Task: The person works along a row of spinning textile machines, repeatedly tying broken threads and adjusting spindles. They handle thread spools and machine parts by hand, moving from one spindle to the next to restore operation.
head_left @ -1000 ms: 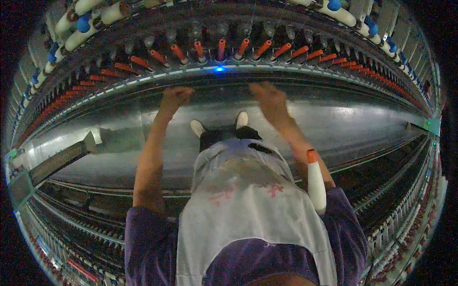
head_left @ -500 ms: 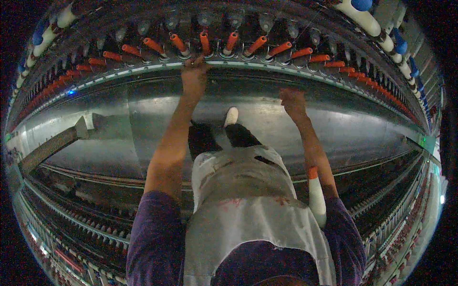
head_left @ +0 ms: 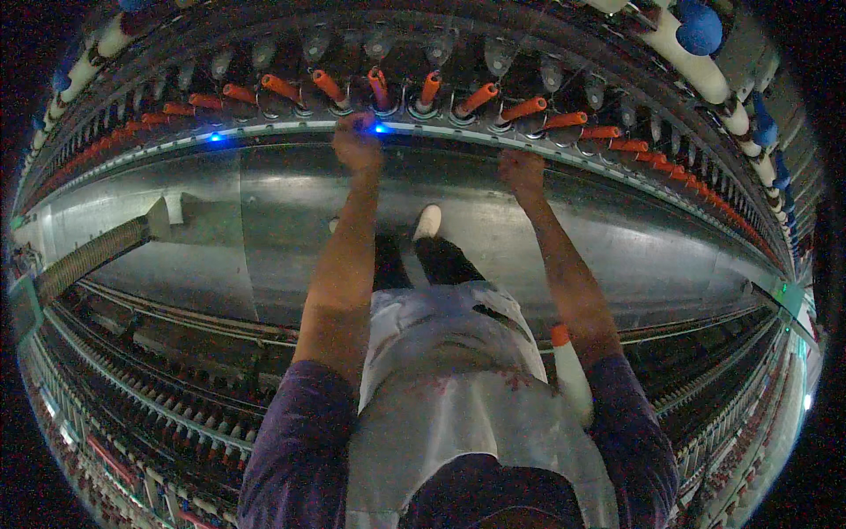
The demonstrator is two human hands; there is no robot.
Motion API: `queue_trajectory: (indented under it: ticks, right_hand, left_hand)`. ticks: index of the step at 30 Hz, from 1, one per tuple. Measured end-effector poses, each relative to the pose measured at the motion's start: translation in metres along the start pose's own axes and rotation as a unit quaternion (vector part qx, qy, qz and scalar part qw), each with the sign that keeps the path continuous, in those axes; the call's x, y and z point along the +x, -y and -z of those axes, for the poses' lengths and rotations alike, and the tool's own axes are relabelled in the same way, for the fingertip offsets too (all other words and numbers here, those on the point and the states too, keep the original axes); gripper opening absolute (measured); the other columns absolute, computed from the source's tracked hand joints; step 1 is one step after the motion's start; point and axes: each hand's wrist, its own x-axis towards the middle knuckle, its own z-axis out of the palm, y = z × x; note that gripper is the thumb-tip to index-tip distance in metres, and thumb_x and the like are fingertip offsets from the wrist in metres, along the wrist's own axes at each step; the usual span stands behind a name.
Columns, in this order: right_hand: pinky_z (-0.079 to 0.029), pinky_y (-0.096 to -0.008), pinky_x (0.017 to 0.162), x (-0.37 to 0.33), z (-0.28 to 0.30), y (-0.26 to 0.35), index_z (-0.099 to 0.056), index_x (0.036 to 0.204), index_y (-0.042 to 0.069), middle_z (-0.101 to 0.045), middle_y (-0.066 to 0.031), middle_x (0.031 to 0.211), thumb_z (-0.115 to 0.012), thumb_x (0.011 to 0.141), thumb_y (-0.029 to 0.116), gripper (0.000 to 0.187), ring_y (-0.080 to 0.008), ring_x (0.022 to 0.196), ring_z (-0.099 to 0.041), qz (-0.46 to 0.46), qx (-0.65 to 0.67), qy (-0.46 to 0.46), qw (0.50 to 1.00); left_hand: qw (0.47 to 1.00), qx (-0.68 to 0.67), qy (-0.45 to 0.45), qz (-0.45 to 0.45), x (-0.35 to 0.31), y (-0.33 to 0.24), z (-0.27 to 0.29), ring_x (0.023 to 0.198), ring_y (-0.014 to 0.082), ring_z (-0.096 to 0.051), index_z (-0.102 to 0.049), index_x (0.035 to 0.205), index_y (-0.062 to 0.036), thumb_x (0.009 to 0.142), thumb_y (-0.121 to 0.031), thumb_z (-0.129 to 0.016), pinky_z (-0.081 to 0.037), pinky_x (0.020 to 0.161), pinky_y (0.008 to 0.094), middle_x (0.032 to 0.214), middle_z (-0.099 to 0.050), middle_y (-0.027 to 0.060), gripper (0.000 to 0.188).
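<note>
In front of me a curved row of orange bobbins stands on the spindles of a spinning frame. My left hand is at the pale spindle rail, fingers curled, just below an orange bobbin and beside a lit blue lamp. Lower and to the right, my right hand is closed in front of the rail, below other bobbins. What either hand pinches, if anything, is too small or blurred to make out. A yarn-wound tube with an orange tip sticks up from the apron near my right elbow.
White rolls with blue ends hang overhead at the upper right. A ribbed hose lies at the left over the metal floor. Another machine row runs behind me. A second blue lamp glows on the rail.
My right hand has moved up and slightly left, toward the rail, and closed more. My left hand stays at the rail, slightly lower. A blue lamp now shines beside it.
</note>
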Motion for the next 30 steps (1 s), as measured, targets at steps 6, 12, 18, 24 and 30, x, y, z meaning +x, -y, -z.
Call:
queue_trajectory:
  ticks: [6,12,18,24,30]
  right_hand:
    - [-0.049,-0.0295,0.047,-0.017,-0.007,0.038,-0.067,0.084,-0.003,-0.064,-0.0105,0.07,-0.06,0.081,0.006,0.012,-0.0147,0.054,-0.059,0.085,-0.203,-0.029,0.975]
    - [-0.048,-0.0299,0.047,-0.066,-0.024,0.096,-0.064,0.077,-0.002,-0.06,-0.0092,0.066,-0.06,0.081,0.006,0.009,-0.0123,0.06,-0.059,0.294,-0.4,0.017,0.868]
    - [-0.05,-0.0324,0.054,-0.112,-0.059,0.158,-0.06,0.093,0.003,-0.059,-0.0088,0.079,-0.06,0.076,0.005,0.017,-0.0215,0.067,-0.06,0.462,-0.479,0.04,0.745]
    - [-0.054,-0.0374,0.063,-0.083,-0.131,0.187,-0.055,0.111,0.003,-0.06,-0.0155,0.097,-0.058,0.074,0.003,0.037,-0.0314,0.077,-0.062,0.517,-0.439,0.11,0.726]
    - [-0.054,-0.0404,0.068,-0.064,-0.155,0.167,-0.057,0.108,0.003,-0.06,-0.0192,0.1,-0.053,0.079,0.003,0.03,-0.0351,0.082,-0.062,0.504,-0.347,0.11,0.783]
  left_hand:
    - [0.894,-0.327,-0.096,0.291,-0.006,-0.046,-0.028,0.061,0.0167,-0.055,-0.063,0.086,-0.007,0.084,-0.032,-0.056,-0.041,0.048,0.0287,0.072,-0.06,0.002,0.026]
    - [0.956,-0.114,0.072,0.26,-0.011,-0.095,-0.03,0.051,0.0163,-0.052,-0.06,0.083,-0.0047,0.09,-0.04,-0.048,-0.038,0.044,0.0309,0.061,-0.056,0.0049,0.038]
    - [0.958,0.201,0.203,0.013,-0.007,-0.06,-0.003,0.049,0.0164,-0.051,-0.059,0.088,-0.0028,0.085,-0.028,-0.059,-0.044,0.049,0.0317,0.066,-0.057,0.0094,0.025]
    - [0.883,0.27,0.346,-0.167,0.0,-0.022,0.02,0.06,0.0228,-0.057,-0.042,0.12,-0.0062,0.079,-0.014,-0.063,-0.05,0.06,0.0346,0.086,-0.06,0.014,0.047]
    - [0.919,0.153,0.361,-0.043,-0.013,-0.023,0.012,0.07,0.0284,-0.06,-0.02,0.135,-0.0109,0.078,-0.011,-0.064,-0.051,0.066,0.0376,0.093,-0.061,0.0162,0.072]
